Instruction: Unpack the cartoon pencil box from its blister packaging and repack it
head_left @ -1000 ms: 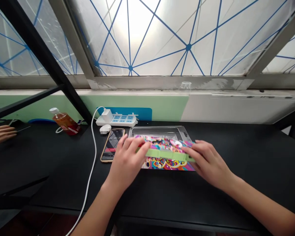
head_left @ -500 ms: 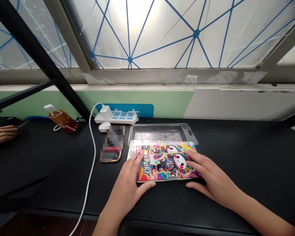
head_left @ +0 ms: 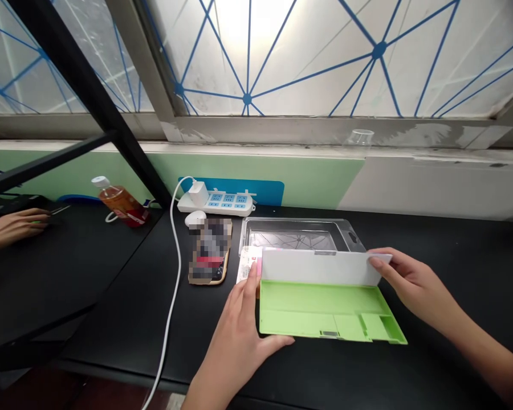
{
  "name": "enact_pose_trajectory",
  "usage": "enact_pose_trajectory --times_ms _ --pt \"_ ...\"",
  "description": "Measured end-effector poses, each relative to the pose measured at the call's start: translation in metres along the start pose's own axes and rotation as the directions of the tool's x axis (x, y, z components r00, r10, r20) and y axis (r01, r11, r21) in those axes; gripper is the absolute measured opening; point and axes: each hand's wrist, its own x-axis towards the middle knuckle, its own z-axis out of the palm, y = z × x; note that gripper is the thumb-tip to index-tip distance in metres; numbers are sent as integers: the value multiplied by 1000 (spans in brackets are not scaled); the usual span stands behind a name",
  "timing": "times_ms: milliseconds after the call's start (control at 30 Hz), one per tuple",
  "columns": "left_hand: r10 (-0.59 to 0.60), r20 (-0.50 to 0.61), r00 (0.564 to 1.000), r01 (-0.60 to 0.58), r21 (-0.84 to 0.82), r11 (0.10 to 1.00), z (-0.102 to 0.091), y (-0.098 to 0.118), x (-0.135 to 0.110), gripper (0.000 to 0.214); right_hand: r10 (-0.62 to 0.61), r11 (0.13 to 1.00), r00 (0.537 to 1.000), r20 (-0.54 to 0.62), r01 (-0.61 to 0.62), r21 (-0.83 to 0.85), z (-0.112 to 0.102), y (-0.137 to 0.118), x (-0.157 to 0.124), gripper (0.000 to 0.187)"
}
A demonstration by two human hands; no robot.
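Note:
A pencil case (head_left: 308, 299) lies open in front of me, its green inside bare and divided into compartments at the front right. Its white-lined lid (head_left: 299, 266) stands raised at the back. My left hand (head_left: 237, 330) grips the left end of the case, thumb along the front edge and fingers at the side. The lid's right end is pinched between the thumb and fingers of my right hand (head_left: 410, 285). Behind the case sits a clear plastic package tray (head_left: 357, 242). A printed card (head_left: 245, 265) pokes out to the left, partly covered by the case.
Left of the case lies a phone (head_left: 226, 267), its screen blurred, by a white earbud case (head_left: 195, 218). A power strip (head_left: 222, 204) has a charger and white cable (head_left: 175, 302). A drink bottle (head_left: 123, 202) leans farther left, near another person's hand (head_left: 19, 228).
The pencil case was shut, its colourful cover facing up; now its lid is lifted. My right hand has gone from resting on the cover to holding the lid. The view has shifted slightly left.

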Motion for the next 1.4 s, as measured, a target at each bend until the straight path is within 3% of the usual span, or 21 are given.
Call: enact_pose_trajectory --times_ms 133,200,300,400,467,533,633,700,800,900,1033,1200,1400 --pt "-22 3 1000 22 -11 1000 -2 -1 1 119 54 999 998 45 -54 -1 0 7 -11 40" --pt "-25 -5 1000 25 -21 999 -2 -3 2 101 -64 998 993 98 67 -20 -4 15 -24 49" --pt "-30 -13 999 29 -40 999 -2 -8 4 75 -303 946 931 204 319 -52 -4 23 -43 59" --pt "3 -2 1000 -3 -30 1000 -1 -12 6 72 -385 897 907 169 411 -161 4 27 -57 61" --pt "38 20 999 -38 -3 999 -1 -13 7 78 -384 899 915 123 401 -178 8 29 -61 57" --pt "52 48 997 -54 37 998 -1 -14 8 77 -305 934 948 94 317 -165 8 31 -60 53" --pt "31 91 995 -40 95 995 1 -13 9 57 -87 978 992 86 101 -181 6 35 -51 44" --pt "6 98 995 -16 110 994 2 -12 9 50 -42 968 993 111 68 -241 6 35 -42 40" --pt "-5 53 999 1 83 997 2 -12 9 61 -159 913 980 123 193 -358 9 30 -26 37" --pt "13 21 1000 -14 51 999 2 -11 8 86 -319 832 944 91 324 -450 13 14 -15 34" --pt "52 16 999 -53 77 996 3 -11 7 106 -460 770 879 127 466 -437 25 -20 -11 28" --pt "102 43 994 -107 127 986 6 -13 7 105 -498 747 826 266 564 -352 58 -53 -8 33" --pt "109 115 987 -122 118 986 5 -9 9 111 -503 779 846 177 532 -331 77 -55 -10 24"
